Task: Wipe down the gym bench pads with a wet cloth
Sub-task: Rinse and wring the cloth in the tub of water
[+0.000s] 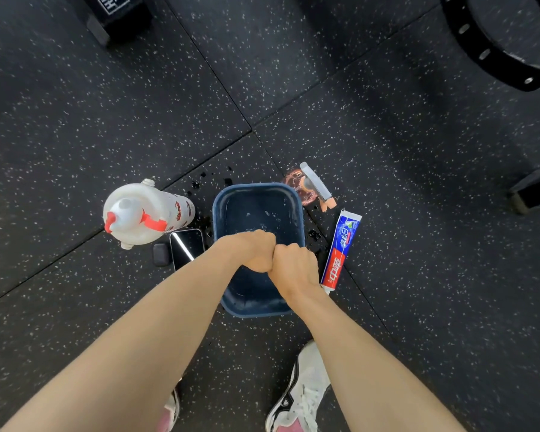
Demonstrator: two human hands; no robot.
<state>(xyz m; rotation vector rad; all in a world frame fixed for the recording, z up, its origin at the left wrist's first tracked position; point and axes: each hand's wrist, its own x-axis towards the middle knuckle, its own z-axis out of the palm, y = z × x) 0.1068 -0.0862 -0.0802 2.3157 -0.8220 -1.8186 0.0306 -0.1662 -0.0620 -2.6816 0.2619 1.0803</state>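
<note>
Above the basin (219,213), left hand (252,251) touches right hand (294,269) (grips clenched, contents hidden).

A single camera sits on the person's head and looks almost straight down at the speckled rubber floor (75,126), tipped a little forward. Both forearms run up from the bottom edge and meet at the left hand (250,251) and right hand (296,266) near the frame's centre, close under the lens. The blue basin (253,207) lies directly below them. A white shoe (303,391) at the bottom edge places the viewpoint nearly over the feet. The wide lens bends the edges, and the dark gear (493,51) in the upper corner is perhaps gym equipment.
</note>
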